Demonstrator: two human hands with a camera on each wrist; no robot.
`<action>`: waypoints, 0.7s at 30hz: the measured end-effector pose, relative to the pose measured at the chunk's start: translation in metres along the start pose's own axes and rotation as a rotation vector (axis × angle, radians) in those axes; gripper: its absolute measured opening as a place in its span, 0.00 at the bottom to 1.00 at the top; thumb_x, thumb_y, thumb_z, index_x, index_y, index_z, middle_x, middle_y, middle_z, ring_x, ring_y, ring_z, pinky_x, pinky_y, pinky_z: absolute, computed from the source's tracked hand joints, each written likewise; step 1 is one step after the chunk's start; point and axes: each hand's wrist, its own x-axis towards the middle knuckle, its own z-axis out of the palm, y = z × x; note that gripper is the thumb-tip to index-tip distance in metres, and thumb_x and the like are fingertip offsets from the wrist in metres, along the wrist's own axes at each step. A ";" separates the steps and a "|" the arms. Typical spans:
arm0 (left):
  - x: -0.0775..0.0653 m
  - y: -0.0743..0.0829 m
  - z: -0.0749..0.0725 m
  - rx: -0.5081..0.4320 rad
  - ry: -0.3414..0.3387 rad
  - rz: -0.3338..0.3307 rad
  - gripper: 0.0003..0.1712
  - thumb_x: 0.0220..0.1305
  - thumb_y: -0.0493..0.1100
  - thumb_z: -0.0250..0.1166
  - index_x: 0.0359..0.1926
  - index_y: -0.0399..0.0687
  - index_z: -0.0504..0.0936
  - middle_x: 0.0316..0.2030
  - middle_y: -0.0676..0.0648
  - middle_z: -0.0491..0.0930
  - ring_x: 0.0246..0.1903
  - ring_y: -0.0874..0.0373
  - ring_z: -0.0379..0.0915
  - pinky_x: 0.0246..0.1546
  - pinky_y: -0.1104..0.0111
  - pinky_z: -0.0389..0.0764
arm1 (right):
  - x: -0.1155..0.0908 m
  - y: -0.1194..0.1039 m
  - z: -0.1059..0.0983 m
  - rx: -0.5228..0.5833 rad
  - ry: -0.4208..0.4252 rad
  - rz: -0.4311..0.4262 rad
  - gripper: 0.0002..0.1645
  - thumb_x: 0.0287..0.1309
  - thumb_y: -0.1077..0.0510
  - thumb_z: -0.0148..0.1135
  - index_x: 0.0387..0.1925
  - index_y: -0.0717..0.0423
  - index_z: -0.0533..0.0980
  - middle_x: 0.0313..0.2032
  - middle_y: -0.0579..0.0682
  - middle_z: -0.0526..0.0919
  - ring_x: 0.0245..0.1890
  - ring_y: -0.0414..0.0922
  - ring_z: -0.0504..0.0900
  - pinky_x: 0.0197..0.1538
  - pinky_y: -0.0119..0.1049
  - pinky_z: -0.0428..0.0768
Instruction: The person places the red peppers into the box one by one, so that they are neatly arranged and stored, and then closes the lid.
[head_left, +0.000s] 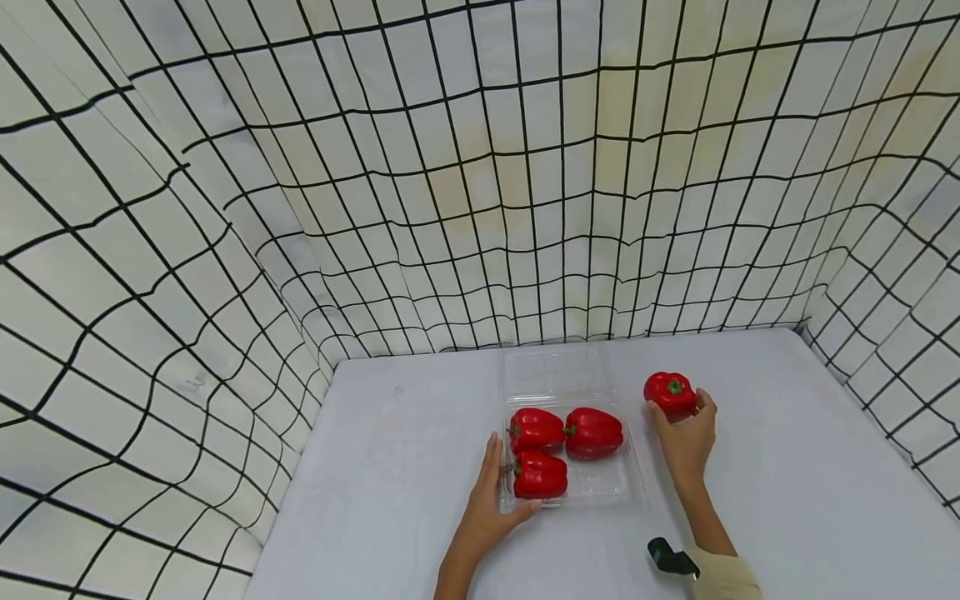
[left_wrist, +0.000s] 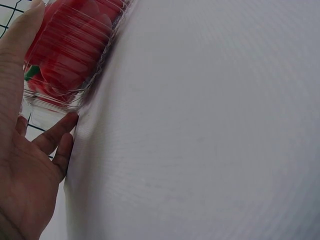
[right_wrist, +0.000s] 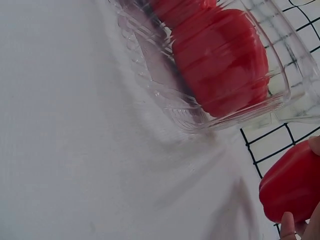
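One pepper point(head_left: 670, 396) is held by the right hand point(head_left: 688, 433), to the right of the clear box point(head_left: 603, 487).
The pepper is gripped between thumb and fingers; whether it is raised off the table point(head_left: 375, 483) cannot be told. In the box, two peppers point(head_left: 594, 433) are set at the far side and one near left. By the left hand point(head_left: 483, 508), spread at the near left corner, nothing is gripped. The smooth pepper could be dropped if that hold were loosened; the light-looking box could be skewed if its rim were knocked.
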 end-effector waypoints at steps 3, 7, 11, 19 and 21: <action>0.000 0.000 -0.001 -0.002 0.000 0.001 0.63 0.49 0.66 0.70 0.78 0.58 0.44 0.78 0.55 0.42 0.73 0.46 0.56 0.64 0.50 0.70 | -0.002 0.000 -0.001 0.025 0.010 -0.019 0.49 0.55 0.55 0.70 0.71 0.62 0.53 0.69 0.65 0.61 0.70 0.61 0.61 0.65 0.63 0.69; 0.000 0.000 -0.001 -0.006 0.000 0.007 0.63 0.50 0.67 0.70 0.78 0.58 0.44 0.78 0.55 0.42 0.74 0.46 0.53 0.65 0.49 0.69 | -0.002 0.000 -0.001 0.021 0.022 -0.051 0.48 0.55 0.54 0.70 0.70 0.61 0.55 0.68 0.62 0.63 0.69 0.58 0.63 0.65 0.62 0.71; 0.001 -0.001 -0.001 -0.009 0.005 0.012 0.63 0.49 0.68 0.70 0.78 0.59 0.44 0.78 0.55 0.42 0.75 0.47 0.50 0.65 0.49 0.68 | -0.002 -0.001 -0.002 0.022 0.026 -0.092 0.47 0.55 0.55 0.71 0.70 0.62 0.56 0.67 0.63 0.62 0.67 0.59 0.62 0.63 0.64 0.71; 0.000 -0.001 -0.001 -0.013 0.001 0.012 0.63 0.49 0.67 0.70 0.78 0.57 0.45 0.78 0.55 0.42 0.75 0.47 0.48 0.65 0.50 0.67 | -0.006 -0.002 -0.007 0.033 0.002 -0.110 0.47 0.55 0.56 0.70 0.70 0.59 0.56 0.66 0.62 0.61 0.66 0.57 0.63 0.60 0.65 0.74; 0.000 -0.001 -0.001 -0.012 0.001 0.011 0.63 0.49 0.67 0.70 0.78 0.57 0.45 0.78 0.55 0.42 0.75 0.47 0.48 0.66 0.50 0.67 | -0.007 -0.004 -0.008 0.038 -0.006 -0.111 0.47 0.55 0.56 0.70 0.71 0.58 0.55 0.66 0.61 0.61 0.66 0.55 0.63 0.60 0.64 0.74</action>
